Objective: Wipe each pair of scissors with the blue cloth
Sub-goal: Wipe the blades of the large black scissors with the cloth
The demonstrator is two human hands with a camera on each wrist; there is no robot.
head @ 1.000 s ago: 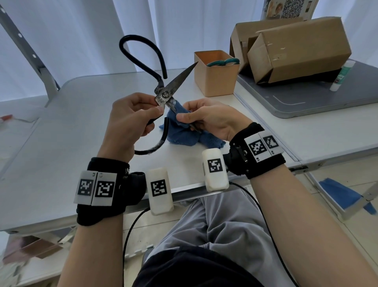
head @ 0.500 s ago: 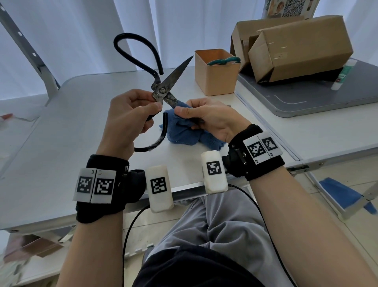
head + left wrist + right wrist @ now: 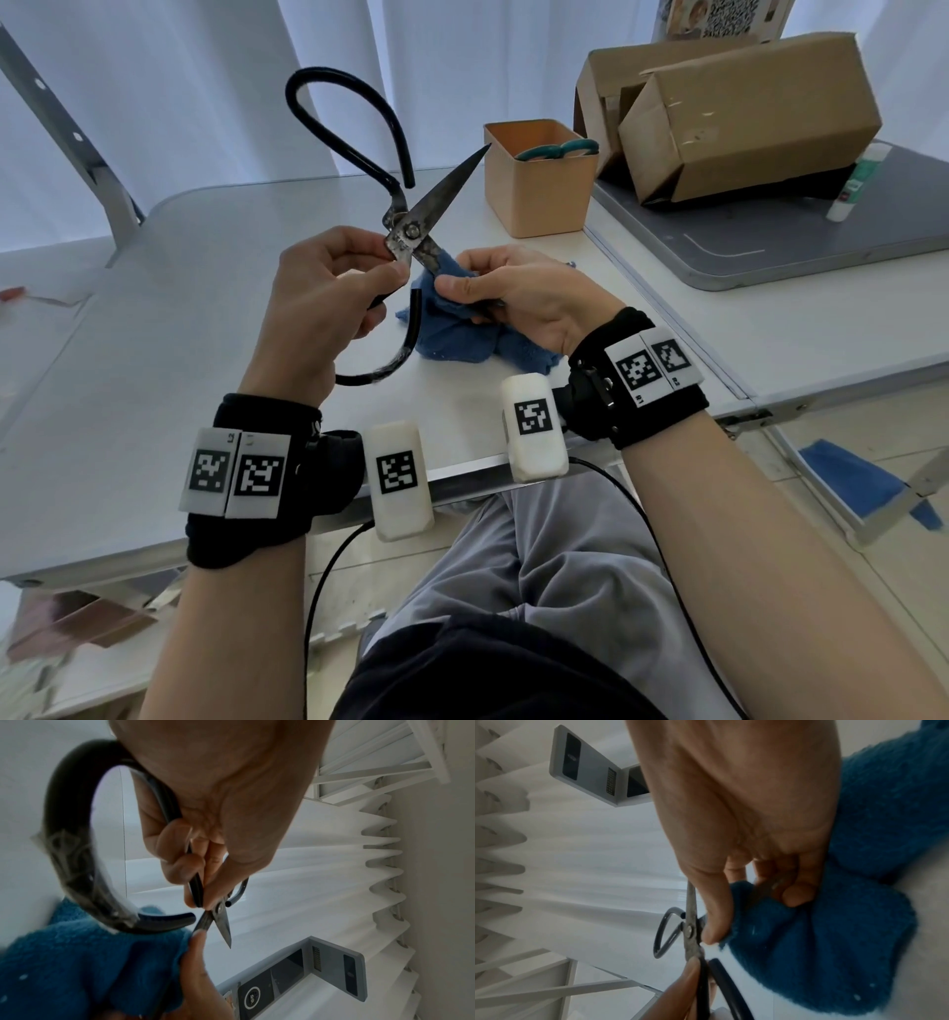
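Large black-handled scissors (image 3: 411, 226) (image 3: 218, 914) (image 3: 690, 931) are held spread open above the white table (image 3: 154, 318). My left hand (image 3: 328, 298) (image 3: 205, 862) grips the lower handle just below the pivot. One rusty blade points up right; the other goes down into the blue cloth (image 3: 462, 329) (image 3: 85, 969) (image 3: 821, 943). My right hand (image 3: 508, 293) (image 3: 744, 882) pinches the cloth around that lower blade, near the pivot. Teal-handled scissors (image 3: 557, 150) stand in a small tan box (image 3: 539, 180).
Two cardboard boxes (image 3: 744, 113) lie on a grey tray (image 3: 821, 226) at the back right, with a glue stick (image 3: 857, 180) beside them. A metal frame post (image 3: 67, 139) rises at the back left. White curtains hang behind the table.
The scissors have shifted slightly left and up, and their blades now stand a little wider apart. My right hand with the cloth has slid up the lower blade towards the pivot.
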